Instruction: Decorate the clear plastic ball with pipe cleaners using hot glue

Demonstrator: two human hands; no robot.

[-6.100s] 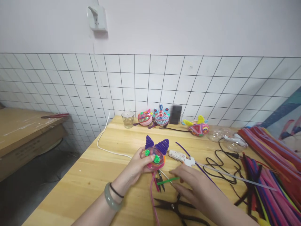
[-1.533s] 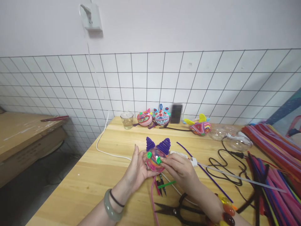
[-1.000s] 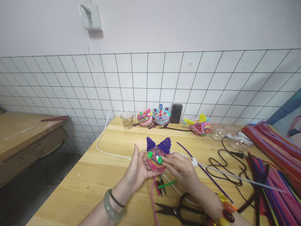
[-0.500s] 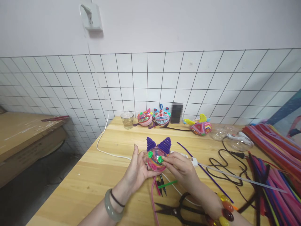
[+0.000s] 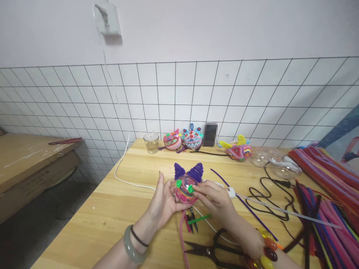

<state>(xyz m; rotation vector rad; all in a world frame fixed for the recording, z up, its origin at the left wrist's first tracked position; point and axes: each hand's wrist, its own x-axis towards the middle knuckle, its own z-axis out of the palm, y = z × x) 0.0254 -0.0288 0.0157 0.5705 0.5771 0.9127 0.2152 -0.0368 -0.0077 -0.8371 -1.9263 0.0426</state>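
Observation:
My left hand (image 5: 165, 198) cradles a clear plastic ball (image 5: 186, 182) from the left and below. Two purple pipe-cleaner ears (image 5: 195, 172) stand on its top, and pink and orange coils line its lower part. A green pipe-cleaner coil (image 5: 178, 183) sits on the ball's left side. With thumb and fingertips, my right hand (image 5: 214, 198) pinches a second green coil (image 5: 190, 189) against the front right. Under my hands lie small snips (image 5: 192, 221), a short green pipe cleaner (image 5: 199, 219) and a pink strip (image 5: 182, 239). Black-handled scissors (image 5: 210, 251) lie below my right forearm.
Decorated balls (image 5: 192, 139) line the wall beside a glass cup (image 5: 151, 142). At the right are clear plastic balls (image 5: 286, 170), a dark cord (image 5: 263, 194) and bundles of pipe cleaners (image 5: 333, 231). A purple pipe cleaner (image 5: 255, 215) and a white cable (image 5: 134, 183) cross the table.

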